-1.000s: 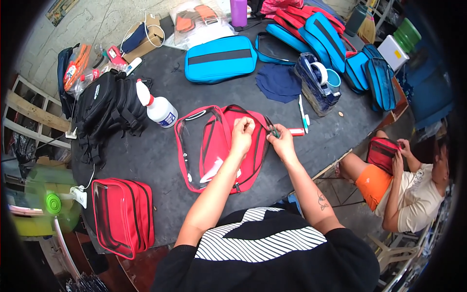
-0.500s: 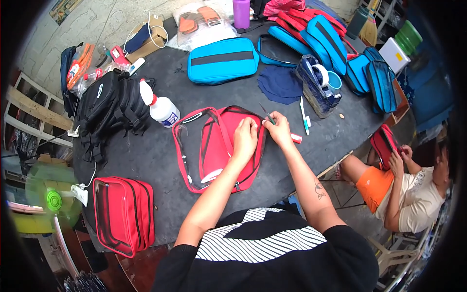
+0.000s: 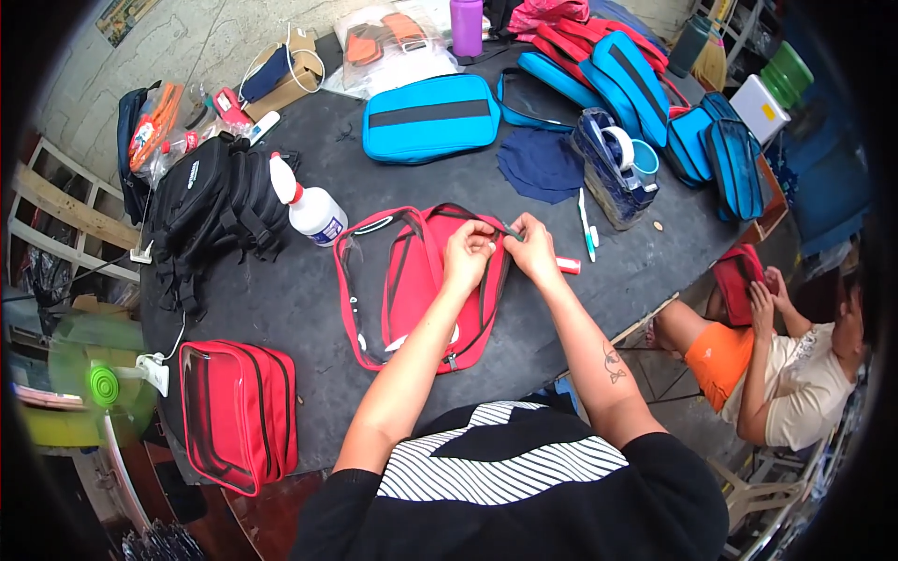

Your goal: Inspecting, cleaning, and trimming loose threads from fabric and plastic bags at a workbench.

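A red bag (image 3: pixel 416 266) with clear plastic panels and dark zippers lies opened out on the table in front of me. My left hand (image 3: pixel 470 256) is closed in a pinch at its upper right edge, beside the dark zipper strip. Close by, my right hand (image 3: pixel 531 250) is closed round a small dark pointed tool (image 3: pixel 514 234), mostly hidden by the fingers; its exact kind does not show. Both hands' fingertips nearly meet over the bag's rim. A small red-and-white object (image 3: pixel 568 266) lies just right of the right hand.
A white spray bottle (image 3: pixel 318 220) stands left of the bag, near a black backpack (image 3: pixel 201 201). Another red bag (image 3: pixel 238 411) sits at the front left. Blue bags (image 3: pixel 430 117) and a tape dispenser (image 3: pixel 613 173) are farther back. A seated co-worker (image 3: pixel 786 374) holds a red bag at right.
My right hand has turned, bringing the pointed tool down to the bag's edge. My left fingers have shifted slightly toward it. The co-worker's hands and red bag have moved a little.
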`<state>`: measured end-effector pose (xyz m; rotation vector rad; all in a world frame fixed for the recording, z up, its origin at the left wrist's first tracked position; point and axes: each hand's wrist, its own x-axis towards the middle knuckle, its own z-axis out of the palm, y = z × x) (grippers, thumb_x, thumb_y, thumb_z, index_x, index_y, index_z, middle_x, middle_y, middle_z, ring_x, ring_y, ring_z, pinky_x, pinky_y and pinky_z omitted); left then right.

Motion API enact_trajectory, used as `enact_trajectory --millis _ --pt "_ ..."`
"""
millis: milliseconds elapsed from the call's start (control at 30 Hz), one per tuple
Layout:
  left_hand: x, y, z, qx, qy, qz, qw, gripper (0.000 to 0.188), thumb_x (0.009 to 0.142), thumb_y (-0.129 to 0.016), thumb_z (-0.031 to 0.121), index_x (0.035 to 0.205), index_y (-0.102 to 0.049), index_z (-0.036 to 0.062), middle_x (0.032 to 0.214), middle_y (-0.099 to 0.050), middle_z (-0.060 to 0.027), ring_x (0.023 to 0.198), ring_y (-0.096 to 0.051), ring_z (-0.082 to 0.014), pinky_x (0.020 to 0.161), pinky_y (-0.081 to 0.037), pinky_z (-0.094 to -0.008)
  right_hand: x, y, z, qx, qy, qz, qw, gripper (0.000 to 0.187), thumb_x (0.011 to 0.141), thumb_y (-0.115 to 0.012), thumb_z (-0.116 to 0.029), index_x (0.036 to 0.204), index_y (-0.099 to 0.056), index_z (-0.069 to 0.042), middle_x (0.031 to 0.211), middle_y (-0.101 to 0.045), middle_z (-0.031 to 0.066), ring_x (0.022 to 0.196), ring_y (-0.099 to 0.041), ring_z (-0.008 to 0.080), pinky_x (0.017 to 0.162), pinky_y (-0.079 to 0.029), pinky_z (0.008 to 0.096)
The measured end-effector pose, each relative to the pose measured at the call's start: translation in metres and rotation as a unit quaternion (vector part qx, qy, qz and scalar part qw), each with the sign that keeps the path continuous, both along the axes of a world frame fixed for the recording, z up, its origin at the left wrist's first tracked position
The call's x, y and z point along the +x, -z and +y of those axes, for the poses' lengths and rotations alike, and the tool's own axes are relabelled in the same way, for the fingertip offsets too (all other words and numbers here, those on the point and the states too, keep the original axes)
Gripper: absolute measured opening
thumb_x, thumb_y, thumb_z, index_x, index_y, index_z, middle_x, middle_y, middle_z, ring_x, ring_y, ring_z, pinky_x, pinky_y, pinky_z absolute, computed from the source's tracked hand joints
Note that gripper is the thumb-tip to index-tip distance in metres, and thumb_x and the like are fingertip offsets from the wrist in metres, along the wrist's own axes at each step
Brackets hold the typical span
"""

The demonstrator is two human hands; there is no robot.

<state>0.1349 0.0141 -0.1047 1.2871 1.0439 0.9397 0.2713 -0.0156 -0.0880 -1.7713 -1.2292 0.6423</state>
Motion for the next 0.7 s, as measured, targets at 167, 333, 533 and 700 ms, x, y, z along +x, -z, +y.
enact_trajectory --millis 167,333,533,700 --pt "-0.026 -0.013 0.006 -0.133 0.092 -0.233 0.959 0.033 0.08 -0.063 -0.006 0.111 -0.062 0.0035 0.095 -0.066 -0.0053 0.088 -0.062 -0.0107 0.079 -0.05 -0.0227 -0.004 0.008 0.005 0.003 -0.038 0.365 0.93 0.011 0.076 -0.059 0.0 0.082 -0.052 -0.005 0.061 -0.052 0.0016 0.046 -0.045 0.0099 0.042 -0.033 0.0248" --pt "-0.029 -0.017 0.0 -0.134 0.063 -0.228 0.962 0.029 0.081 -0.067 0.001 0.11 -0.065 0.0025 0.09 -0.068 -0.004 0.081 -0.063 -0.0101 0.075 -0.05 -0.0222 -0.016 0.007 -0.001 0.004 -0.034 0.566 0.823 0.021 0.079 -0.057 0.006 0.091 -0.051 -0.009 0.063 -0.048 -0.0034 0.044 -0.037 0.0032 0.038 -0.025 0.0195" --pt "-0.009 -0.046 -0.026 0.145 -0.071 0.107 0.981 0.021 0.079 -0.07 0.005 0.099 -0.069 -0.0011 0.077 -0.069 -0.0069 0.067 -0.061 -0.0092 0.061 -0.048 -0.0253 -0.024 -0.007 -0.011 0.011 0.002 0.518 0.855 0.019 0.079 -0.059 0.004 0.092 -0.051 -0.008 0.069 -0.053 -0.001 0.049 -0.043 0.0038 0.04 -0.026 0.0185" --pt "-0.008 -0.04 -0.022 0.264 -0.177 0.143 0.937 0.007 0.085 -0.061 0.005 0.083 -0.062 -0.0022 0.069 -0.062 -0.0094 0.063 -0.058 -0.011 0.059 -0.047 -0.0278 -0.026 -0.014 -0.014 0.014 -0.045 0.469 0.882 0.018 0.078 -0.061 0.002 0.092 -0.053 -0.007 0.073 -0.056 0.0001 0.053 -0.045 0.0038 0.042 -0.028 0.0184"
